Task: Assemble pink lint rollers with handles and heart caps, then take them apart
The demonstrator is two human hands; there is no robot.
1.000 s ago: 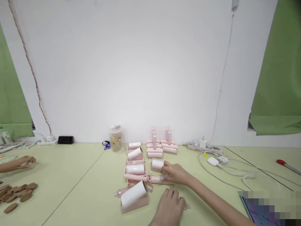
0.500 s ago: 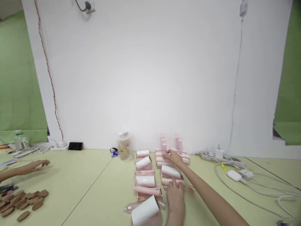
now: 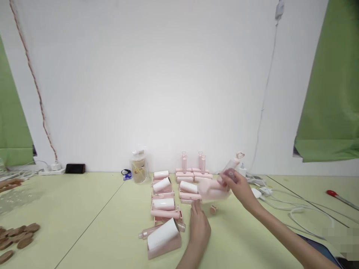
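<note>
My right hand is closed on a pink lint roller, lifted just above the table with its heart-tipped handle pointing up and right. My left hand rests on the table with fingers stretched forward, near a pink roller case holding a white roll. Several more pink cases with white rolls lie in a column to the left. The nearest one lies tilted at the front. Assembled rollers are stacked by the wall. A small pink cap lies between my hands.
A clear jar stands near the wall. White power strips and cables run along the right. A red-handled tool lies far right. Brown discs lie at the left, where another person's hand reaches in. A black phone sits by the wall.
My right hand reached back to the stack by the wall, took a pink roller and lifted it to the right. My left hand moved up to the cases, then drew back a little.
</note>
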